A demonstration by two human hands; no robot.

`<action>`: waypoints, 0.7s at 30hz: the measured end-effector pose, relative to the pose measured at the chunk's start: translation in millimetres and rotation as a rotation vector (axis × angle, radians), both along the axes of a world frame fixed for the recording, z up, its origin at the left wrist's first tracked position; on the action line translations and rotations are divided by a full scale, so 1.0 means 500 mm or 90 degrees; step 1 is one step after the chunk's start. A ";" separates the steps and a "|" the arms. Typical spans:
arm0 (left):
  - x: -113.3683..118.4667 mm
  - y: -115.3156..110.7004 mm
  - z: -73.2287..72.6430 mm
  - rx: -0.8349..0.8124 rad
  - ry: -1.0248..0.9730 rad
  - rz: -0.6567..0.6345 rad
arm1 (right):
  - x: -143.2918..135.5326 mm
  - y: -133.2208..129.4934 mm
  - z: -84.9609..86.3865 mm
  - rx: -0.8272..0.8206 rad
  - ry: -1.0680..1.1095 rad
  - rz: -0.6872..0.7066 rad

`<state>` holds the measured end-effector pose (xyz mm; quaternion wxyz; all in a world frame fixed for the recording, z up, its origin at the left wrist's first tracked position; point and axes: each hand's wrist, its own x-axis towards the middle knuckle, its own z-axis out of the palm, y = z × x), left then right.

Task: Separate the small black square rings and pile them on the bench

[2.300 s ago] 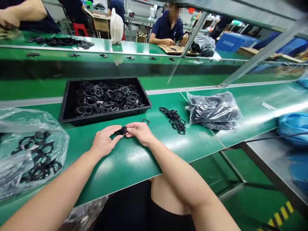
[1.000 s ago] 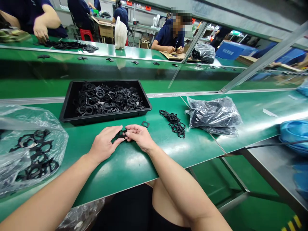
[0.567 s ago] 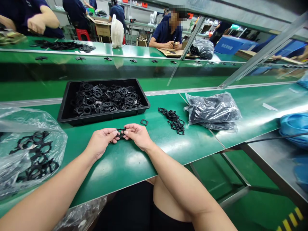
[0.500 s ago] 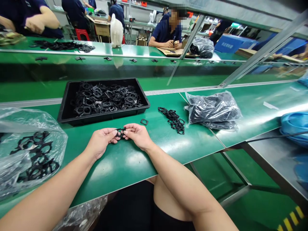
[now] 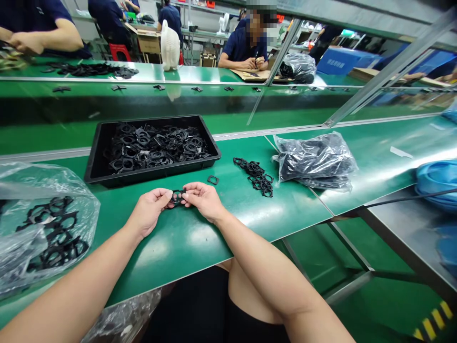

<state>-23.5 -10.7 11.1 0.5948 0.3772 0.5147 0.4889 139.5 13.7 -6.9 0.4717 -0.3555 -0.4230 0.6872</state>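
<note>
Between my two hands, over the green table (image 5: 178,247), is a small black ring-shaped part (image 5: 178,196). My left hand (image 5: 149,209) pinches its left side and my right hand (image 5: 203,200) pinches its right side. Behind my hands stands a black tray (image 5: 153,177) heaped with black parts (image 5: 157,147). One loose black part (image 5: 213,180) lies just beyond my right hand. Further right is a small pile of black rings (image 5: 255,176). An open clear bag (image 5: 85,200) with similar black parts lies at the left.
A filled plastic bag (image 5: 314,159) lies right of the pile. Beyond the tray runs a green belt (image 5: 143,102) carrying spaced black pieces. A slanted metal post (image 5: 374,78) rises at the right, near a blue bundle (image 5: 435,183). Several people sit across the line.
My hands hold nearly the same place, with the ring-shaped part tilted slightly differently between my fingers. At the upper left, a person's hands have moved left and down.
</note>
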 end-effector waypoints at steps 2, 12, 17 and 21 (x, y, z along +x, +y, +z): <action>-0.002 0.001 0.000 -0.014 -0.006 -0.016 | 0.000 -0.001 0.001 0.000 -0.003 0.002; -0.006 0.003 0.000 -0.008 0.025 -0.003 | 0.001 -0.002 0.006 -0.009 -0.010 -0.004; -0.008 0.002 0.009 -0.044 -0.047 -0.027 | 0.000 -0.003 0.004 0.003 -0.018 0.004; -0.013 0.007 0.008 -0.040 -0.048 -0.046 | 0.000 -0.005 0.004 -0.002 -0.024 0.016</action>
